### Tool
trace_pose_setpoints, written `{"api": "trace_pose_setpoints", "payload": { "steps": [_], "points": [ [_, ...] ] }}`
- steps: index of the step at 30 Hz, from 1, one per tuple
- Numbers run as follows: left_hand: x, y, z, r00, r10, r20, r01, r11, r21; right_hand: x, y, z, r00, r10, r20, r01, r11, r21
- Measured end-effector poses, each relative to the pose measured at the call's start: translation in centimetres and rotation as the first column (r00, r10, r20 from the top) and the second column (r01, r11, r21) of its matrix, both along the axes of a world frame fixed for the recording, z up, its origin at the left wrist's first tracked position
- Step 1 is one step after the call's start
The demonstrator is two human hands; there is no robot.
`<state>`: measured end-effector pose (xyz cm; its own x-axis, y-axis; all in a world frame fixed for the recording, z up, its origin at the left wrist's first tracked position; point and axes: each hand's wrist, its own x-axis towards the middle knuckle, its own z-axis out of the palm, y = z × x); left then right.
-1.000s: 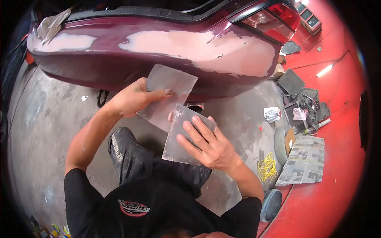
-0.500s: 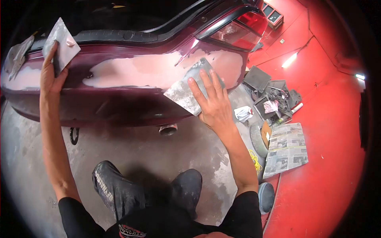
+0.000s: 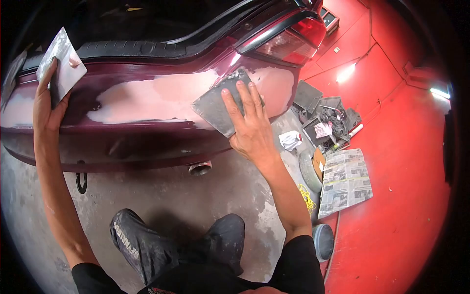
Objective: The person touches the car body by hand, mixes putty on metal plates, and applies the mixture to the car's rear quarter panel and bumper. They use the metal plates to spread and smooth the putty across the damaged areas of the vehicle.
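Upper left of frame: left hand [image 3: 46, 105] grips the left plate [image 3: 61, 63], fingers curled behind it and thumb on its face. The plate stands on one corner, long axis near upright, with a small pink dab [image 3: 74, 62] on it.

Centre: pink filler patch [image 3: 152, 100] on the maroon bumper [image 3: 122, 142].

Right of centre: right plate [image 3: 215, 105] lies flat on the filler, long axis rising toward the upper right. The right hand [image 3: 249, 130] has its fingers spread over the plate's right half. Its thumb is hidden, probably pinching from behind.

Far right: newspaper [image 3: 345, 181] on the red floor.
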<state>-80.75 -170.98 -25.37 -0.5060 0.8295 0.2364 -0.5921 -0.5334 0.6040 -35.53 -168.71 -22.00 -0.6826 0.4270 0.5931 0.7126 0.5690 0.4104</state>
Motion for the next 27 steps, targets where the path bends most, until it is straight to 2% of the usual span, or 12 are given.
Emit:
{"api": "trace_pose_setpoints", "payload": {
  "steps": [5,8,11,14,16,18,21,22,23,24,25,27],
  "points": [
    [-0.7,0.4,-0.4,0.999,-0.016,-0.032,0.016,1.000,0.009,0.3,0.2,-0.2,0.998,0.029,-0.054,-0.029,0.999,0.014],
    [-0.7,0.6,-0.3,1.000,-0.006,-0.025,0.006,1.000,-0.009,1.1,0.4,-0.2,1.000,0.017,-0.014,-0.017,0.999,0.040],
    [-0.5,0.5,-0.2,1.000,-0.019,-0.019,0.019,1.000,-0.011,1.8,-0.5,-0.1,0.982,0.054,-0.181,-0.066,0.996,-0.057],
    [-0.5,0.4,-0.4,1.000,-0.005,-0.021,0.005,1.000,-0.028,3.0,-1.5,1.3,0.908,0.124,-0.400,-0.152,0.988,-0.039],
    [-0.2,0.4,-0.4,0.999,0.026,-0.019,-0.026,0.999,-0.040,3.7,-1.5,1.3,0.706,0.163,-0.689,-0.295,0.952,-0.077],
    [-0.2,0.5,-0.4,0.999,-0.029,-0.030,0.029,1.000,-0.008,4.2,-1.9,1.5,0.423,0.130,-0.897,-0.452,0.888,-0.085],
    [-0.4,0.7,-0.9,0.995,-0.090,-0.045,0.090,0.996,0.006,4.5,-1.9,1.7,0.344,0.081,-0.935,-0.514,0.850,-0.116],
    [-0.4,0.6,-0.9,0.993,-0.105,-0.051,0.105,0.994,0.004,4.4,-1.7,2.0,0.570,0.163,-0.805,-0.433,0.893,-0.125],
    [-0.3,0.6,-0.9,0.993,-0.104,-0.049,0.104,0.995,-0.003,4.4,-1.5,2.4,0.738,0.242,-0.630,-0.366,0.928,-0.073],
    [-0.1,0.6,-0.9,0.993,-0.104,-0.048,0.103,0.995,-0.011,3.9,-1.7,2.6,0.872,0.214,-0.440,-0.263,0.963,-0.052],
    [0.1,0.5,-0.7,0.993,-0.104,-0.049,0.103,0.994,-0.019,3.4,-1.9,2.7,0.959,0.156,-0.235,-0.162,0.987,-0.006],
    [0.7,0.1,-0.3,0.993,-0.099,-0.058,0.099,0.995,-0.005,2.3,-1.1,1.3,0.992,0.109,-0.071,-0.103,0.991,0.088]
  ]
}}
